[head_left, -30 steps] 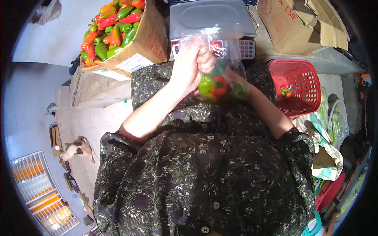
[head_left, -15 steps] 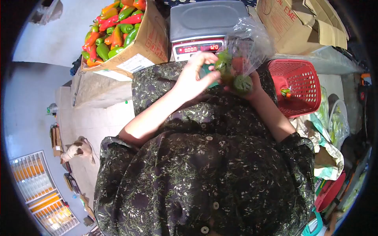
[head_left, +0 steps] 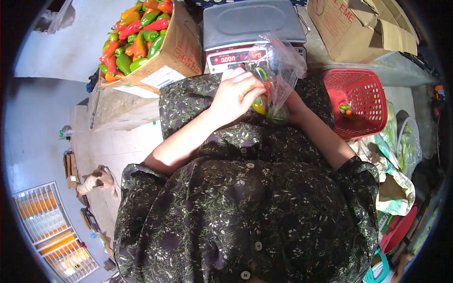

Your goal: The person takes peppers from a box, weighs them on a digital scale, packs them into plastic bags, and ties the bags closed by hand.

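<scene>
A clear plastic bag (head_left: 283, 68) with green, yellow and red peppers (head_left: 259, 104) in it is held over my lap, just in front of the scale. My left hand (head_left: 237, 92) is closed, thumb and fingers pinched at the bag's left side by the peppers. On the other side my right hand (head_left: 293, 107) grips the bag low down, its fingers mostly hidden behind the plastic and peppers. Behind the bag stands a digital scale (head_left: 255, 23) with a grey pan and lit red digits, partly covered by the plastic.
A cardboard box (head_left: 181, 45) full of red, orange and green peppers stands at left. To the right are a red plastic basket (head_left: 363, 101) with a few small peppers in it and another cardboard box (head_left: 351, 30). A dog (head_left: 98, 181) lies on the floor at left.
The bag of peppers has shifted left and lower, toward my body. My left hand's fingers have closed in at the bag, and my right hand has moved slightly left with it.
</scene>
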`<state>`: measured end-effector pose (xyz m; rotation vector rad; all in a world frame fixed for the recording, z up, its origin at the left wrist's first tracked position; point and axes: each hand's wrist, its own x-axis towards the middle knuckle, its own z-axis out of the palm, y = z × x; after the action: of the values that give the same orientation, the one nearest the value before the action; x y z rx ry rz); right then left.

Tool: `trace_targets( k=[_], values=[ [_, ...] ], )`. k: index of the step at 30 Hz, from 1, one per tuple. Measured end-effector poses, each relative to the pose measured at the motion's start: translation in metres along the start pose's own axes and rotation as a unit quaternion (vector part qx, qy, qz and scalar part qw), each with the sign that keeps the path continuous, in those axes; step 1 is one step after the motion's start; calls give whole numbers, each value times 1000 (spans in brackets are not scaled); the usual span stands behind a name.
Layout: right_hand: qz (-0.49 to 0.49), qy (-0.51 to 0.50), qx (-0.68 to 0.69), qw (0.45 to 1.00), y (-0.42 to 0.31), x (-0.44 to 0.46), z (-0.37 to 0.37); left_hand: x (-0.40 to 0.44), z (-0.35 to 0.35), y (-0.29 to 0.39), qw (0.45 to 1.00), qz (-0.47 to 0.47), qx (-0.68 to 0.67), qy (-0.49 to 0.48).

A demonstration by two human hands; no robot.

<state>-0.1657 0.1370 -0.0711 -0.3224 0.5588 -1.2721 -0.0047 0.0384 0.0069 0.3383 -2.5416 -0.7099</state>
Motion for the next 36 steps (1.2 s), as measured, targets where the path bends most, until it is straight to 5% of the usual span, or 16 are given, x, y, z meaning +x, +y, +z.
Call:
trace_targets(
  k=[2, 5, 7, 9, 11, 13, 15, 18, 21, 25, 27, 28, 31, 33, 35, 36],
  values=[
    [3, 12, -32, 999, -4, -2, 6, 3, -2, 4, 995, 2, -16, 95],
    [3, 26, -142, 990, -3, 1, 2, 12, 0, 17, 948, -180, -221, 142],
    [-2, -2, -240, 971, -2, 4, 7, 11, -1, 6, 926, -222, -304, 29],
    [-91, -54, -513, 852, -7, 11, -6, 11, -5, -1, 880, -243, -396, -100],
    [-135, -162, -700, 682, -3, 42, -42, 7, -9, -5, 899, -192, -385, -84],
    [20, 4, -338, 941, -30, 0, 18, 11, -21, -1, 898, -170, -398, -74],
    [-72, 13, -359, 931, -37, -9, 25, 16, -25, 17, 869, -222, -440, 28],
    [-229, -108, -562, 788, -39, -11, 32, 19, -33, 17, 846, -228, -477, 73],
    [-165, -129, -660, 721, -45, -5, 55, 16, -23, 6, 714, -193, -666, 96],
    [-113, -178, -675, 707, -43, 6, 71, 14, -15, 24, 715, -232, -637, 171],
    [-60, -199, -695, 688, -47, 7, 88, 12, -10, 17, 706, -201, -667, 128],
    [-130, -227, -689, 676, -45, 11, 89, 13, -8, 18, 721, -194, -655, 114],
    [-95, -251, -628, 730, -44, 19, 83, 21, -11, 37, 756, -219, -600, 144],
    [-132, -234, -710, 651, -48, 17, 81, 30, -19, 50, 760, -260, -571, 170],
    [-90, -259, -677, 683, -45, 19, 79, 39, -36, 47, 682, -289, -651, 169],
    [-31, -288, -598, 747, -41, 24, 79, 53, -47, 60, 641, -345, -638, 250]
  ],
)
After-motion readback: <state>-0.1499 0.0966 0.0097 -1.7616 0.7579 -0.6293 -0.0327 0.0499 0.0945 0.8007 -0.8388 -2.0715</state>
